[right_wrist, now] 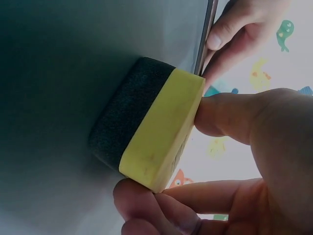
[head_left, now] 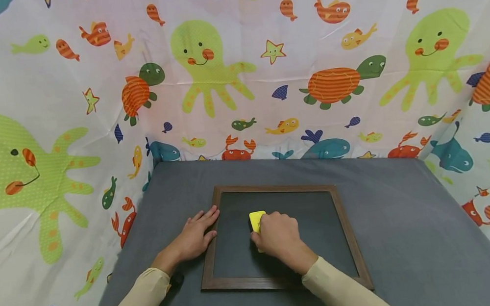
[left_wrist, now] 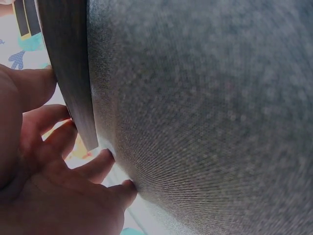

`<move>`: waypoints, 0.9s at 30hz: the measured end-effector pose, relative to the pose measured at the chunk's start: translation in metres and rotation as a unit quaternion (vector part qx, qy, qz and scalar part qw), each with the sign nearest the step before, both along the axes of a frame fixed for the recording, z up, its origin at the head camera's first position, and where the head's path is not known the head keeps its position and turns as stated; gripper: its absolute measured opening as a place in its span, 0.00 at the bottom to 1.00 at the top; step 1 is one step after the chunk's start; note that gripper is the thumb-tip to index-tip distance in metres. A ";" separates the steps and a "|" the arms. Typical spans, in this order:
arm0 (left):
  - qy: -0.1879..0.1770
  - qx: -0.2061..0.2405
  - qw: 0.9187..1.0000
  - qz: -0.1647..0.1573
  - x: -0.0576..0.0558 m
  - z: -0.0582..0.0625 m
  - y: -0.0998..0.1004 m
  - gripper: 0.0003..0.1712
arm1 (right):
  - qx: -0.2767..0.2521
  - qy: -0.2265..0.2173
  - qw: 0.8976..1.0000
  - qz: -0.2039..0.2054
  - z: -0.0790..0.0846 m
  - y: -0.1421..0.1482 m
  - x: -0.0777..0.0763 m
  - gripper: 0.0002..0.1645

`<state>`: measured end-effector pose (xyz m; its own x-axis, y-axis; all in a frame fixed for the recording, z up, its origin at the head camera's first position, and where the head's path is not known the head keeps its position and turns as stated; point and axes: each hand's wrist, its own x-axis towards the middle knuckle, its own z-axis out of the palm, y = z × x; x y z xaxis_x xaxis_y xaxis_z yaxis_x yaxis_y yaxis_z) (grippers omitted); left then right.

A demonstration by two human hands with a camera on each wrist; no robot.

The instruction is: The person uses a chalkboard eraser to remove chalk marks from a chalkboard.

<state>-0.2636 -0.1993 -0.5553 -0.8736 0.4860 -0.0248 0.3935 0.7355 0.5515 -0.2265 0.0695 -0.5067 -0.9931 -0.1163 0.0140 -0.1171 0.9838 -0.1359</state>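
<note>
A chalkboard (head_left: 236, 242) in a brown wooden frame (head_left: 275, 188) lies flat on the grey cloth. My right hand (head_left: 279, 236) grips a yellow board eraser (head_left: 256, 218) near the middle of the board. In the right wrist view, the eraser (right_wrist: 159, 129) has its black felt side against the dark surface, with the thumb at one end and fingers at the other. My left hand (head_left: 193, 237) rests at the frame's left side, its fingers extended. In the left wrist view, the thumb and some fingertips (left_wrist: 61, 111) touch the frame's edge; others reach the cloth.
Grey cloth (head_left: 402, 216) covers the tabletop around the board. A white curtain (head_left: 243, 84) printed with sea animals hangs behind and along both sides. A small dark object (head_left: 176, 280) sits by the left wrist.
</note>
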 end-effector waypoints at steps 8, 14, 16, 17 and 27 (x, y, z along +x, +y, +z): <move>-0.001 -0.002 1.000 -0.001 0.000 0.002 0.000 0.38 | -0.006 -0.005 1.000 -0.016 0.002 0.018 0.001 0.28; -0.001 -0.001 1.000 -0.003 0.001 0.001 0.000 0.37 | -0.009 -0.009 1.000 -0.024 0.003 0.031 0.001 0.27; 0.001 0.001 1.000 -0.004 0.000 0.000 0.000 0.38 | -0.010 -0.009 1.000 -0.027 0.003 0.035 0.001 0.27; 0.002 0.003 1.000 -0.004 0.000 0.000 0.000 0.38 | -0.010 -0.009 0.999 -0.029 0.003 0.038 0.001 0.27; 0.004 0.005 1.000 -0.007 0.000 -0.001 -0.001 0.38 | -0.016 -0.010 0.999 -0.051 0.000 0.067 0.001 0.27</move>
<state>-0.2638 -0.2007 -0.5562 -0.8664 0.4992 -0.0126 0.4092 0.7242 0.5550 -0.2258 0.1369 -0.5069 -0.9999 -0.0139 -0.0037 -0.0131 0.9855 -0.1695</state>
